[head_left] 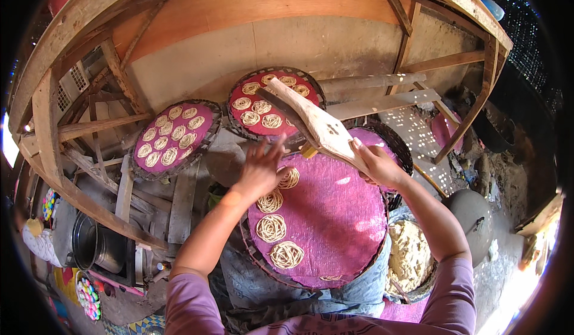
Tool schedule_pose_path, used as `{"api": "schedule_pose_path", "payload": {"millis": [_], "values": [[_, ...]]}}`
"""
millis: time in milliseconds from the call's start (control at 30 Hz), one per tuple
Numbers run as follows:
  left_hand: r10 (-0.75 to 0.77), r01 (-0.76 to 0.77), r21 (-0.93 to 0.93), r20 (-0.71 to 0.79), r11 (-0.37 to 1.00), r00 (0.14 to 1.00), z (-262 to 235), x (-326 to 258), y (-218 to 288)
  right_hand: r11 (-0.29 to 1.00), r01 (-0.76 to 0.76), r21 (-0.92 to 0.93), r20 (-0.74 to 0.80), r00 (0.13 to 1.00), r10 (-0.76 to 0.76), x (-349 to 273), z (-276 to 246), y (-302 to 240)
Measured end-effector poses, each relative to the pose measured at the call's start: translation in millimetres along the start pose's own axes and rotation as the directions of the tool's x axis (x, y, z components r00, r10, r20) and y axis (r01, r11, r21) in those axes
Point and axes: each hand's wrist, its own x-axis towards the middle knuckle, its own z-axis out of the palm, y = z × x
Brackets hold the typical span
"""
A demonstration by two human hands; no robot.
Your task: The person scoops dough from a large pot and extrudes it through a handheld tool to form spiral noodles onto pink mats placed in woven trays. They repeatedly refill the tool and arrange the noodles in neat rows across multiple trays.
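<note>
A round woven tray covered with pink mesh cloth [335,215] rests on my lap. Several coiled noodle nests [272,227] lie along its left side. My left hand [261,167] hovers with fingers spread over the topmost nest [290,178], holding nothing. My right hand [376,164] grips a long wooden press [314,123] that slants up and to the left above the tray. A yellowish part [308,151] shows under the press.
Two more round trays full of noodle nests, one at the left [173,136] and one behind [263,105], lean against a wooden frame [72,132]. A bowl of pale dough [409,254] sits at my right. A dark metal pot [89,242] stands lower left.
</note>
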Motion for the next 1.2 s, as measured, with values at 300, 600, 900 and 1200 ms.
{"api": "schedule_pose_path", "payload": {"millis": [300,600,900,1200], "values": [[-0.183,-0.320,-0.326,-0.387,-0.890,0.904,-39,118,-21,0.970,-0.179,0.166,0.362,0.926,0.109,-11,-28,-23],[-0.453,-0.427,-0.190,0.120,-0.884,0.883,42,123,-28,0.871,-0.265,-0.415,0.012,0.955,0.296,27,-3,-25],[-0.487,-0.457,-0.213,0.117,-0.864,0.866,-2,129,-16,0.878,-0.163,-0.450,-0.085,0.987,0.140,14,-9,-47],[-0.388,-0.364,-0.147,0.196,-0.920,0.900,28,129,-3,0.859,-0.220,-0.463,-0.143,0.975,0.172,4,-21,-18]]}}
